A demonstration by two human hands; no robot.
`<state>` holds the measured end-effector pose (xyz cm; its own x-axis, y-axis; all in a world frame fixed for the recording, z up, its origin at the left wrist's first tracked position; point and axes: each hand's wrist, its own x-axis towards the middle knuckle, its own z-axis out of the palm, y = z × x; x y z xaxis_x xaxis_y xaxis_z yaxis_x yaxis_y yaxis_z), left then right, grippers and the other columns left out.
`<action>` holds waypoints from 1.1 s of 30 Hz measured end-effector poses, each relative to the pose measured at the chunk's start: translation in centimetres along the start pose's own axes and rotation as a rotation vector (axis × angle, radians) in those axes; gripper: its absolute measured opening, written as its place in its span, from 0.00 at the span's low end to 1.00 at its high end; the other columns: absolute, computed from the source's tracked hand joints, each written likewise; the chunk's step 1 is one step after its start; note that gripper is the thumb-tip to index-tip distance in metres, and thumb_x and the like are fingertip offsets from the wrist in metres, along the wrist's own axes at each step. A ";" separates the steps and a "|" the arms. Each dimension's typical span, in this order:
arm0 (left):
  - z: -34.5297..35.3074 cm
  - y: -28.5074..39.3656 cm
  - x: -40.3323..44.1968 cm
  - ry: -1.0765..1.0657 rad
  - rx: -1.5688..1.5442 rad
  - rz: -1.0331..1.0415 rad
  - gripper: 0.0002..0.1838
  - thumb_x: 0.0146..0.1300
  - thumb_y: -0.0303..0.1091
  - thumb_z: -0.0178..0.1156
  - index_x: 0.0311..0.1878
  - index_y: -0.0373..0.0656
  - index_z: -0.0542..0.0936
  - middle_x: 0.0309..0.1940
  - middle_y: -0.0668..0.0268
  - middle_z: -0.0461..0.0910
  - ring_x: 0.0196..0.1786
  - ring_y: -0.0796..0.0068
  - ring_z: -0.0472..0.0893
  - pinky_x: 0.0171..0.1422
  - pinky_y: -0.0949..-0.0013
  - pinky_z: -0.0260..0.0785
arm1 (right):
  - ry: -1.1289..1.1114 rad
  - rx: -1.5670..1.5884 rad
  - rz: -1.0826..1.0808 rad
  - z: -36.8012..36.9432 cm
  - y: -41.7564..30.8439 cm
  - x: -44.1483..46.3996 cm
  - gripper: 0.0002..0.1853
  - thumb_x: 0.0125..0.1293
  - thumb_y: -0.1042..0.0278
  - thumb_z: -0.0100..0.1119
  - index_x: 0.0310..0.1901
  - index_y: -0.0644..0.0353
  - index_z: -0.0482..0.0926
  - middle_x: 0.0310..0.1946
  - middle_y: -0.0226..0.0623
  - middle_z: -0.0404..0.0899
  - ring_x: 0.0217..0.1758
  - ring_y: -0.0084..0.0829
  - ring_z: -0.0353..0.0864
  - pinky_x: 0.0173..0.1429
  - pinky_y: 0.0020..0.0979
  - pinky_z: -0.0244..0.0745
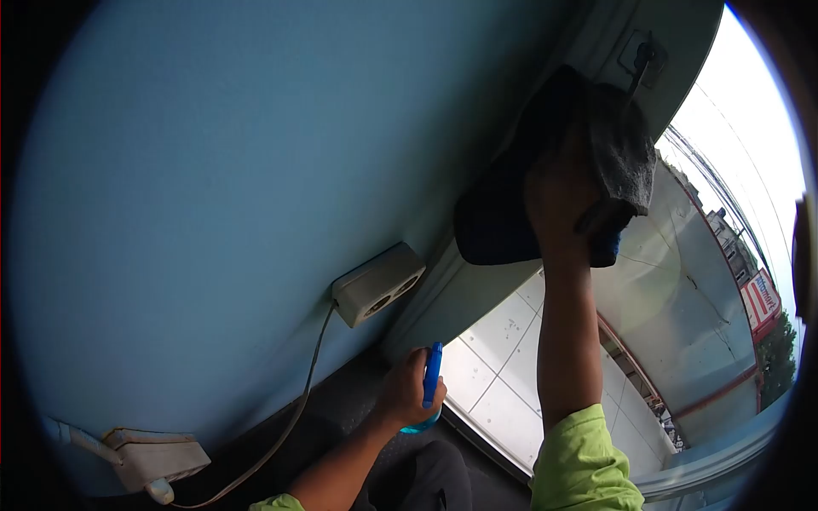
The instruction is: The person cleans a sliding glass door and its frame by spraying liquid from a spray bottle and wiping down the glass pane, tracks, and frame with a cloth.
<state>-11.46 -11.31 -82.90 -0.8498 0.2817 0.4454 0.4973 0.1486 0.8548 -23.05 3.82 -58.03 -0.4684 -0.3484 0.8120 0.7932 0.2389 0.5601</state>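
My right hand (562,200) is raised at the upper right, closed on a dark cloth (626,149) that hangs around it and lies against the window frame (477,294). Its fingers are partly hidden in the cloth and shadow. Lower down, near the middle, my left hand (413,392) is wrapped round a spray bottle with a blue trigger head (433,375). A bit of light-blue bottle shows beneath that hand.
A white socket box (375,285) sits on the blue wall (213,187), its cable running to another box (158,460) at lower left. A metal latch (643,60) is above the cloth. Outside the glass are white tiles (503,358) and a red-and-white sign (760,298).
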 end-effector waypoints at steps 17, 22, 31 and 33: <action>-2.8 0.3 0.9 -0.002 0.176 -0.077 0.20 0.51 0.32 0.62 0.46 0.34 0.71 0.36 0.47 0.73 0.37 0.44 0.77 0.42 0.51 0.72 | 0.026 1.044 -0.260 -3.9 -4.3 -9.4 0.18 0.47 0.65 0.59 0.41 0.60 0.82 0.43 0.48 0.79 0.50 0.50 0.77 0.56 0.51 0.70; -1.3 -0.1 1.4 -0.013 0.110 -0.101 0.18 0.51 0.29 0.60 0.45 0.35 0.71 0.34 0.49 0.73 0.36 0.45 0.76 0.41 0.52 0.71 | 0.192 0.782 -0.161 -0.8 0.1 0.3 0.14 0.47 0.65 0.60 0.36 0.59 0.82 0.43 0.45 0.78 0.50 0.44 0.75 0.63 0.50 0.63; -2.3 0.7 1.5 -0.003 0.199 -0.133 0.19 0.50 0.30 0.61 0.46 0.34 0.71 0.36 0.48 0.73 0.38 0.44 0.77 0.44 0.51 0.72 | -0.174 1.265 -0.434 -3.5 -9.3 -15.6 0.13 0.54 0.66 0.55 0.42 0.53 0.82 0.46 0.31 0.80 0.53 0.31 0.76 0.55 0.36 0.66; -2.6 1.3 1.4 -0.005 0.210 -0.148 0.20 0.50 0.30 0.61 0.46 0.34 0.71 0.37 0.47 0.74 0.39 0.43 0.77 0.44 0.51 0.73 | -0.150 1.333 -0.447 -3.0 -11.6 -18.9 0.13 0.54 0.68 0.55 0.42 0.54 0.81 0.46 0.32 0.81 0.53 0.30 0.77 0.55 0.36 0.67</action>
<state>-12.46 -13.20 -80.44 -0.9156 0.2467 0.3176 0.3931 0.3821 0.8364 -22.24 4.90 -80.33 -0.6821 -0.5432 0.4896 -0.3484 0.8301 0.4354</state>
